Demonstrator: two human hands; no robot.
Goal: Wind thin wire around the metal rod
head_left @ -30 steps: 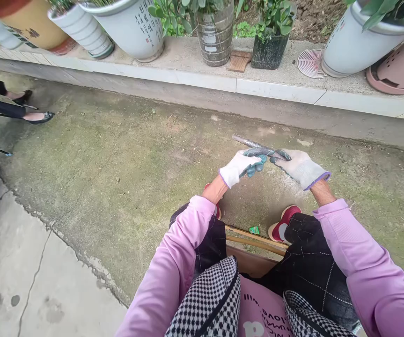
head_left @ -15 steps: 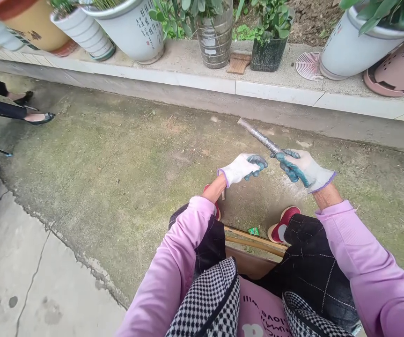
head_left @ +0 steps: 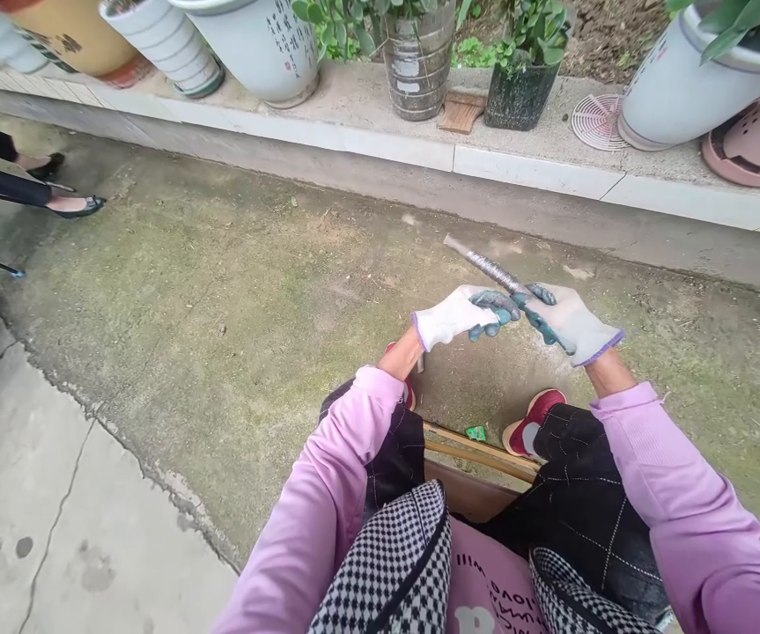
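My right hand (head_left: 561, 321), in a white glove with a blue-green coated palm, is closed around one end of a stick wound with thin silvery wire (head_left: 493, 270). The stick slants up and to the left, its bare pale tip pointing away from me. Close beside it, my left hand (head_left: 475, 314) wears a matching glove. Its fingers are curled together and almost meet the right fingers just below the stick. Whatever the left fingers pinch, if anything, is hidden.
Potted plants, among them a white pot (head_left: 257, 48) and a clear plastic planter (head_left: 417, 70), line a raised ledge (head_left: 518, 167) ahead. Another person's feet in black shoes (head_left: 76, 205) stand at the left. Below my hands are my red shoes (head_left: 534, 421), a wooden bar (head_left: 478, 453) and a small green packet (head_left: 475, 433).
My left hand has moved right, up against the right hand's fingers. The right hand has shifted slightly left, and the stick's tip sits a little lower.
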